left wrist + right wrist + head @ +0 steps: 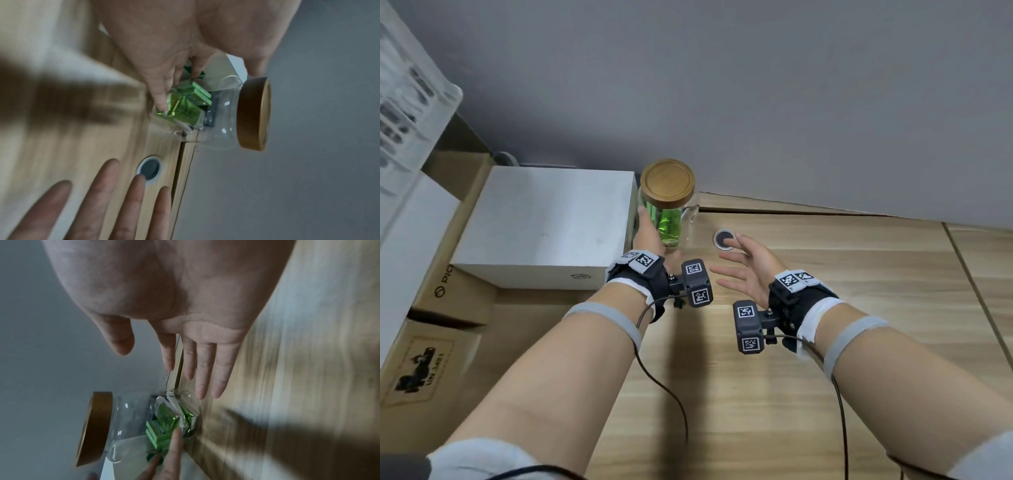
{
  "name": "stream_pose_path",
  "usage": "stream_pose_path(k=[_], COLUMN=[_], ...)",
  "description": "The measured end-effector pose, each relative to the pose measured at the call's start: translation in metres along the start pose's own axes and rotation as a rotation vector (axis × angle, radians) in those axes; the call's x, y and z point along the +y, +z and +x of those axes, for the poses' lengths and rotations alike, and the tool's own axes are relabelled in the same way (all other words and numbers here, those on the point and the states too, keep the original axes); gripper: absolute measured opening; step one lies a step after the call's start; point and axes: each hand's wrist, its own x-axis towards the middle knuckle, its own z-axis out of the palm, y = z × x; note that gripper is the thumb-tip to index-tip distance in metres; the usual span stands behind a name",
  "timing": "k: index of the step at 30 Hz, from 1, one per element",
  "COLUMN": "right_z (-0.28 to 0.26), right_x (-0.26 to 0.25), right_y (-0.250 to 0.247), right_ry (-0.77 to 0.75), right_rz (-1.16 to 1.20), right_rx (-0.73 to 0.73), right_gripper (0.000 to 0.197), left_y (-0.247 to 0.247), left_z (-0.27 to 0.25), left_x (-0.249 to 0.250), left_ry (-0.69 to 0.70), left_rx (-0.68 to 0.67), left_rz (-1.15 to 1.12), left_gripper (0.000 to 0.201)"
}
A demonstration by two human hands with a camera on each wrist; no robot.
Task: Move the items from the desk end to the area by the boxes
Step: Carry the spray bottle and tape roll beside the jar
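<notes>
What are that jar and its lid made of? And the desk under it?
The jar looks like clear glass: the green packets inside show through and its wall glints. Its lid seems wood or bamboo, matte tan with turned rings. The desk shows pale wood grain, possibly only a printed laminate.

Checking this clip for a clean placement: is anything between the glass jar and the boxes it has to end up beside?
Nothing visible. The glass jar with the wooden lid already stands on the desk right beside the white box. The left hand is on the jar's side; the right hand is open and apart from it.
</notes>
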Motion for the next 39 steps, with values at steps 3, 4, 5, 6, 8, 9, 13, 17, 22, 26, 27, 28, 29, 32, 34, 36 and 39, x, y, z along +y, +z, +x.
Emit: stream_pose_path(k=[3, 4, 5, 6, 8, 9, 13, 17, 22, 26, 27, 28, 29, 32, 34, 36, 39], right_z=[-0.021, -0.03, -0.04, -0.052, -0.079, -0.094, -0.161, -0.237, -0.343, -0.425, -0.443, -0.459, -0.474, -0.507, -0.521, -0.529, -0.535], right_x=[0.002, 0.002, 0.003, 0.003, 0.003, 0.003, 0.008, 0.021, 0.04, 0.051, 0.054, 0.057, 0.061, 0.071, 0.078, 0.084, 0.087], right_y=[-0.025, -0.036, -0.05, -0.065, -0.101, -0.122, -0.218, -0.323, -0.455, -0.546, -0.566, -0.585, -0.602, -0.646, -0.671, -0.694, -0.733], right_ry=[-0.02, -0.029, -0.039, -0.051, -0.085, -0.107, -0.197, -0.273, -0.365, -0.426, -0.44, -0.452, -0.462, -0.485, -0.481, -0.469, -0.447], right_rz=[0.012, 0.022, 0.033, 0.045, 0.068, 0.081, 0.137, 0.193, 0.257, 0.282, 0.291, 0.298, 0.308, 0.352, 0.369, 0.378, 0.366], right_rx=[0.034, 0.046, 0.057, 0.069, 0.101, 0.122, 0.219, 0.313, 0.439, 0.585, 0.625, 0.664, 0.697, 0.768, 0.802, 0.821, 0.846], right_gripper=[0.048, 0.048, 0.048, 0.049, 0.049, 0.049, 0.047, 0.045, 0.041, 0.037, 0.037, 0.035, 0.034, 0.032, 0.032, 0.032, 0.034], left_y=[0.012, 0.022, 0.033, 0.047, 0.077, 0.094, 0.169, 0.249, 0.348, 0.416, 0.431, 0.445, 0.459, 0.497, 0.521, 0.545, 0.585], left_z=[-0.018, -0.028, -0.036, -0.047, -0.07, -0.081, -0.139, -0.207, -0.3, -0.37, -0.385, -0.4, -0.412, -0.437, -0.445, -0.451, -0.451], left_x=[-0.029, -0.041, -0.053, -0.065, -0.088, -0.1, -0.157, -0.236, -0.351, -0.433, -0.451, -0.467, -0.481, -0.519, -0.542, -0.565, -0.6], left_ry=[-0.077, -0.094, -0.104, -0.113, -0.122, -0.12, -0.088, -0.063, -0.07, -0.06, -0.064, -0.067, -0.068, -0.069, -0.073, -0.09, -0.121], left_rx=[-0.015, -0.064, -0.121, -0.177, -0.264, -0.3, -0.459, -0.565, -0.714, -0.82, -0.852, -0.881, -0.904, -0.948, -0.963, -0.966, -0.967], left_rz=[0.121, 0.157, 0.192, 0.22, 0.267, 0.289, 0.383, 0.49, 0.637, 0.719, 0.737, 0.757, 0.778, 0.826, 0.845, 0.859, 0.865], left_gripper=[0.062, 0.057, 0.054, 0.053, 0.049, 0.047, 0.038, 0.034, 0.023, 0.022, 0.021, 0.02, 0.019, 0.018, 0.018, 0.017, 0.016])
